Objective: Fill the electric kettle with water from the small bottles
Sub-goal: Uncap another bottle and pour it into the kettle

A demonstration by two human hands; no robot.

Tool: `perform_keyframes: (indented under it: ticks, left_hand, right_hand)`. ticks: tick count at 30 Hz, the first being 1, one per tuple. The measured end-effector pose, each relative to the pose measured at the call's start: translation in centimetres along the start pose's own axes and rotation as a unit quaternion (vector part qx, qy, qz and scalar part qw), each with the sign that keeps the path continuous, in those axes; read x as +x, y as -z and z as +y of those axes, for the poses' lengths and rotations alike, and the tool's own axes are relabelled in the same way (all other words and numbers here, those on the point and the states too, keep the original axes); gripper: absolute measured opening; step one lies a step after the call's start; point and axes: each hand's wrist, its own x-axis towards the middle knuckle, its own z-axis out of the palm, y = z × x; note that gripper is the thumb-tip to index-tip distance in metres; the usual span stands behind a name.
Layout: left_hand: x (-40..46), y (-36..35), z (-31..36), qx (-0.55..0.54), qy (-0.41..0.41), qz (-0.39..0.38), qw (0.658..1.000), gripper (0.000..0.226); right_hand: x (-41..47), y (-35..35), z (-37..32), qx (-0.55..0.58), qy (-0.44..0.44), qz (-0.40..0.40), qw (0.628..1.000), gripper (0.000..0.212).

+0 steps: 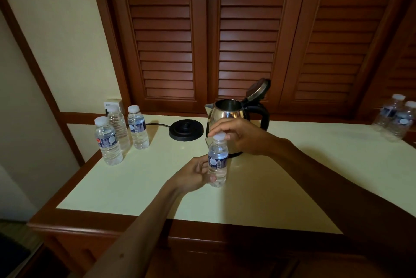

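A steel electric kettle [227, 112] with a black handle stands on the pale tabletop [315, 154], its lid tipped open. It is off its black base [186, 130], which lies to its left. In front of the kettle a small water bottle [217, 160] stands upright, full, with a white cap. My left hand [193, 175] grips the bottle's lower body. My right hand [240, 136] pinches the cap from above with its fingertips.
Three more capped bottles [137, 128] stand at the table's left rear, beside a wall socket with a white plug [113, 105]. Two bottles [396, 118] stand at the far right edge. Louvred wooden doors [225, 30] rise behind the table.
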Motion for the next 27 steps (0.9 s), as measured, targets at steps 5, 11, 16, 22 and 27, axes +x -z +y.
perform_keyframes:
  ticks: [5,11,16,22,27]
  left_hand:
    - [0.2,-0.5,-0.1,0.015,-0.006,0.006,1.000,0.043]
    - [0.0,-1.7,-0.6,0.018,-0.020,0.082,0.996,0.044]
    - [0.1,-2.2,-0.5,0.006,-0.010,0.159,0.987,0.054]
    - [0.2,-2.8,1.2,0.011,0.001,0.225,0.974,0.057]
    - [1.4,-1.5,3.3,0.072,-0.028,0.260,0.962,0.056]
  right_hand:
    - [-0.8,1.3,-0.5,0.032,-0.028,0.076,0.996,0.034]
    - [-5.1,-1.0,3.0,0.056,-0.124,0.155,0.979,0.026]
    - [-9.9,-4.2,7.2,-0.050,-0.272,0.058,0.959,0.030]
    - [-11.4,-5.8,9.9,-0.126,-0.281,-0.002,0.951,0.047]
    - [-11.6,-4.5,12.1,-0.110,-0.307,0.069,0.943,0.068]
